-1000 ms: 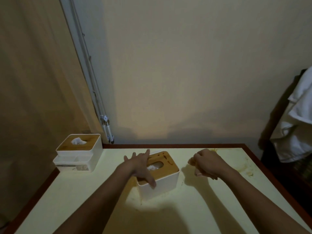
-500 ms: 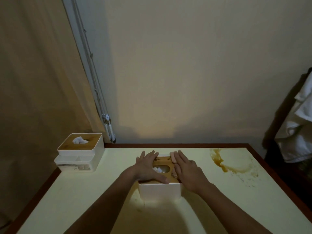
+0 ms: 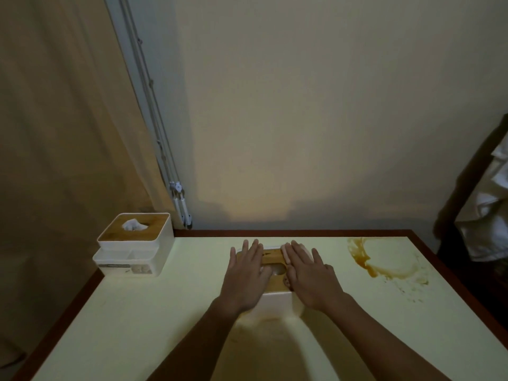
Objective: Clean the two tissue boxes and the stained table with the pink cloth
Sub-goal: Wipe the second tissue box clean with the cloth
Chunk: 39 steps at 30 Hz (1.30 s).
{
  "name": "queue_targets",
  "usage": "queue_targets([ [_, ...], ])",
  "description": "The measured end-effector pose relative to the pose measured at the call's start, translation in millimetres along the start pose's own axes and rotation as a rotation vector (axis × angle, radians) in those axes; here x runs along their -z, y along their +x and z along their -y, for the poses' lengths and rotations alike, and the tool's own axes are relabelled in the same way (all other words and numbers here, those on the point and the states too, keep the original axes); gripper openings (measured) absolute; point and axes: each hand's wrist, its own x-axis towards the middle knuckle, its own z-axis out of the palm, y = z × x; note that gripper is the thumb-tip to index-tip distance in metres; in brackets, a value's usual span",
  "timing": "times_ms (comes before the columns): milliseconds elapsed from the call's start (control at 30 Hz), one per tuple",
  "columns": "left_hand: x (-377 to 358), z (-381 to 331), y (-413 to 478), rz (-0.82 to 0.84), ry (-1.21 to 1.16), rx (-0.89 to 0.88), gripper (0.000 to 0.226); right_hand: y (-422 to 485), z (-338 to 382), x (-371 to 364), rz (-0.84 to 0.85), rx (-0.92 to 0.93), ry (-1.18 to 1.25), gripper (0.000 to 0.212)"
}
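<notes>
A white tissue box with a wooden lid [image 3: 272, 255] stands mid-table. My left hand [image 3: 244, 276] lies flat on the lid's left side. My right hand [image 3: 310, 273] lies flat on the right side and presses the pink cloth [image 3: 286, 254] onto the lid. Only slivers of the cloth show beside my fingers. A second tissue box [image 3: 134, 243], white with a wooden top and a tissue poking out, sits at the table's back left corner. A brown stain [image 3: 384, 264] spreads over the pale table [image 3: 137, 312] at the back right.
A beige curtain and a thin white pole stand behind the left corner. White laundry [image 3: 483, 221] hangs on a dark frame just past the table's right edge. The wall runs along the table's far edge.
My right hand came from the right of the box, where it clutched the cloth, onto the lid and flattened out. My left hand stayed on the lid.
</notes>
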Motion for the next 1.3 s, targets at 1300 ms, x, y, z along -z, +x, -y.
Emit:
queue_targets([
  [1300,5,1,-1,-0.131,0.063,-0.213,0.043,-32,-4,-2,0.062,0.053,-0.067,0.064],
])
